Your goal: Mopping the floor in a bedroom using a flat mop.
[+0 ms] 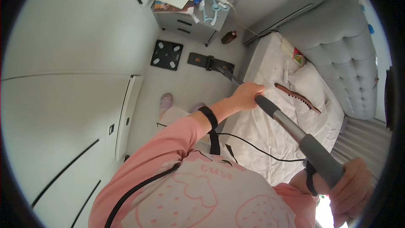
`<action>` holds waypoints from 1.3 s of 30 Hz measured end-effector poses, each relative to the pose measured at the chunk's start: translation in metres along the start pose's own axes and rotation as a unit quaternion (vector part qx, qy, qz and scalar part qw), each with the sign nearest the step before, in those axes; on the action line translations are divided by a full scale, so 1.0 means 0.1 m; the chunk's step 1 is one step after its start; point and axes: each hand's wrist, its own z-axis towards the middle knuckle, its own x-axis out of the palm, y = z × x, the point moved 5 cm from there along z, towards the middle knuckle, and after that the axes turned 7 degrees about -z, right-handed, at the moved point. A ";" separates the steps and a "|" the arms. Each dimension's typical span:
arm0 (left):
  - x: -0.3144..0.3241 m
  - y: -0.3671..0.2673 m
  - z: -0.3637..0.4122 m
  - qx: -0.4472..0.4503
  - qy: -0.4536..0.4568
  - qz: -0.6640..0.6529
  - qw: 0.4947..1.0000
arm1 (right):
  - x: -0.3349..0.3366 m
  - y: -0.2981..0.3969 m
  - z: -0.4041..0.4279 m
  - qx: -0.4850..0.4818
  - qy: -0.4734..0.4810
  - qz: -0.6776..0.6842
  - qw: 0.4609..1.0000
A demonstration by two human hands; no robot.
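Note:
Both hands are on the long handle [289,126] of a flat mop, which slants across the view from lower right to upper middle. My left hand [248,96] wraps its shaft about halfway along, above the edge of the bed. At the lower right, my right hand [352,188] grips the thick grey end of the handle. The black flat mop head [196,59] lies on the pale floor [177,84], between a bathroom scale and the bed. Each wrist wears a black strap.
Right of the floor stands a bed [253,126] with white bedding; a brown knobbed massage stick [297,97] lies on it. A black bathroom scale [166,54] and brown bottle [228,37] are near the cluttered grey nightstand [193,28]. White cabinets [72,107] line the left.

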 end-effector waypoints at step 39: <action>0.45 -0.57 -1.89 0.075 0.472 -0.052 0.877 | 2.40 1.45 -1.24 0.112 -0.617 -0.337 0.702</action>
